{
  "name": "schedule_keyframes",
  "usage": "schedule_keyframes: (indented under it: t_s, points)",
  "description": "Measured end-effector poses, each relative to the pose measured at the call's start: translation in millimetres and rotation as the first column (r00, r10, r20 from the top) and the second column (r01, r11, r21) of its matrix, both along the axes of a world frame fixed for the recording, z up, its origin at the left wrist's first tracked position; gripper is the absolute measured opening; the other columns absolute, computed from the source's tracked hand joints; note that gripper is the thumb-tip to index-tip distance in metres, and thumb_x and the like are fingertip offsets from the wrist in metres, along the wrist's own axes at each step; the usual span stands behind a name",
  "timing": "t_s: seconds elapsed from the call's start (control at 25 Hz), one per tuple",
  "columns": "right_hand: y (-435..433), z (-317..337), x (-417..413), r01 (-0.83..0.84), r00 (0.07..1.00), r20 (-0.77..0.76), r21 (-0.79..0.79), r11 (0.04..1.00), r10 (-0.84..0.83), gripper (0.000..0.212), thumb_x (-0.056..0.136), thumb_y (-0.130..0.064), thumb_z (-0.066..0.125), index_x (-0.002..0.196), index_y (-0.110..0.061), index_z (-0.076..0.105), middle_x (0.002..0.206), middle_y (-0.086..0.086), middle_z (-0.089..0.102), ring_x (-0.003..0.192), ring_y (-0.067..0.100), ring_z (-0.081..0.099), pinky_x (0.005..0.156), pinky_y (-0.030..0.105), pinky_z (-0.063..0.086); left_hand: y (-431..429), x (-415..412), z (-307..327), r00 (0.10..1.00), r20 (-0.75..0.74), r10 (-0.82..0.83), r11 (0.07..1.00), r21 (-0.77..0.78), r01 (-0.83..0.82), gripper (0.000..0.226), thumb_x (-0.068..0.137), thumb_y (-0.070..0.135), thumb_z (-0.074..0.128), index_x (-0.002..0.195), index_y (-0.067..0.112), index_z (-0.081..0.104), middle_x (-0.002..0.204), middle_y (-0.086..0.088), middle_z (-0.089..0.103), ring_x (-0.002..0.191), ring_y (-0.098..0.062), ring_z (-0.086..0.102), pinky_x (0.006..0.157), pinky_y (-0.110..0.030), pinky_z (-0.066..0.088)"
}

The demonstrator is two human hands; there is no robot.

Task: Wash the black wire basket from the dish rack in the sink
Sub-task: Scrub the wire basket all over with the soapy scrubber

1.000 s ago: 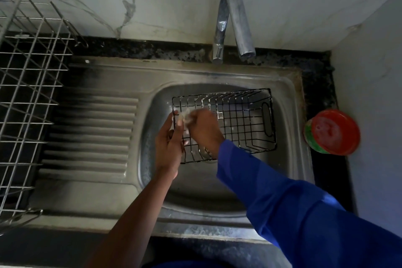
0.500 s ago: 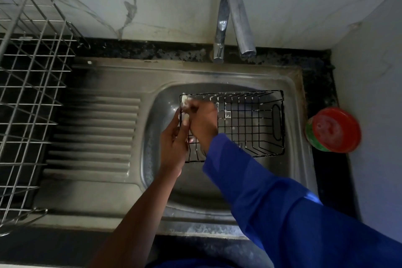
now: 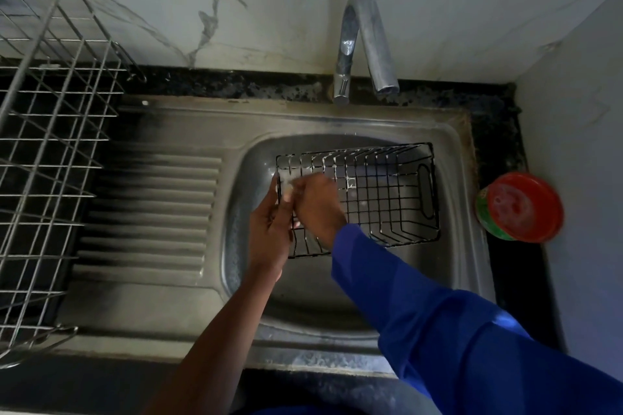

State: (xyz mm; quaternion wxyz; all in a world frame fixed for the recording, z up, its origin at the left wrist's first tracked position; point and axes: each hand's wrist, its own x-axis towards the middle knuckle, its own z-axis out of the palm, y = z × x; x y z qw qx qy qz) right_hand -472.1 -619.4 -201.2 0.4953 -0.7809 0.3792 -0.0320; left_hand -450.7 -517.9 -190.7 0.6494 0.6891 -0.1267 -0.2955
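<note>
While the black wire basket (image 3: 381, 199) sits in the sink (image 3: 453, 158), just near of the tap (image 3: 365, 40), both hands work at its left end. The left hand (image 3: 269, 232) pinches the basket's left end wire between thumb and fingers. The right hand (image 3: 317, 205), in a blue sleeve, is curled round a small pale sudsy wad (image 3: 286, 188) pressed against the far-left corner; blur hides what it is. A dish rack (image 3: 50, 145) stands at the left, and a red-lidded tub (image 3: 522, 207) sits on the tabletop to the right.

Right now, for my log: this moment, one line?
left hand: holds rectangular black wire basket | right hand: scrubs it, whitish sudsy pad
</note>
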Motion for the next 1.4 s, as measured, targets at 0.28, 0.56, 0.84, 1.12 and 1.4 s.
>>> schedule_keyframes:
  t_s: [0.28,0.56,0.84,1.12,1.4]
  points:
    - [-15,14,-5,-0.182,0.983,-0.029,-0.345,0.921,0.183,0.024,0.093,-0.007,0.052,0.113,-0.012,0.064,0.105,0.006,0.066,0.088,0.018,0.065,0.081,0.030,0.056,-10,5,-1,0.999,0.038,-0.012,1.000,0.015,0.011,0.055,0.099,0.040,0.049,0.130,-0.004,0.059,0.053,0.010,0.048,0.046,0.001,0.040,0.043,-0.011,0.033]
    - [-28,8,-5,-0.252,0.967,-0.089,-0.464,0.850,0.238,0.006,0.087,-0.007,0.064,0.089,-0.010,0.070,0.099,0.005,0.061,0.083,0.016,0.062,0.072,0.026,0.054,-10,8,-4,0.998,0.065,-0.005,1.000,0.007,0.004,0.068,0.096,0.045,0.051,0.129,-0.014,0.051,0.053,0.001,0.039,0.044,-0.005,0.034,0.041,-0.014,0.031]
    - [-19,3,-10,-0.571,0.818,-0.231,-0.214,0.793,0.527,0.011,0.085,-0.004,0.062,0.089,-0.001,0.072,0.082,0.012,0.070,0.073,0.021,0.067,0.079,0.038,0.057,-5,16,-15,0.997,0.032,0.077,0.996,0.034,-0.078,0.033,0.106,0.025,0.047,0.124,0.002,0.062,0.061,-0.010,0.033,0.048,-0.004,0.034,0.044,-0.016,0.030]
    - [-20,0,-7,-0.499,0.863,-0.209,-0.201,0.843,0.460,0.015,0.090,-0.008,0.059,0.097,-0.007,0.072,0.094,0.012,0.070,0.080,0.021,0.068,0.084,0.036,0.056,-2,14,-10,0.996,0.042,0.083,0.996,0.005,-0.084,0.064,0.092,0.064,0.056,0.113,0.003,0.064,0.061,0.003,0.053,0.053,-0.017,0.048,0.048,-0.028,0.035]
    - [-25,3,-17,-0.569,0.817,-0.212,-0.158,0.807,0.536,0.021,0.090,-0.007,0.060,0.108,-0.005,0.071,0.108,0.013,0.070,0.092,0.022,0.068,0.088,0.034,0.055,-1,19,-12,0.995,0.062,0.072,0.997,-0.001,-0.072,0.081,0.086,0.073,0.056,0.109,-0.005,0.060,0.080,-0.041,0.050,0.062,-0.033,0.057,0.058,-0.038,0.049]
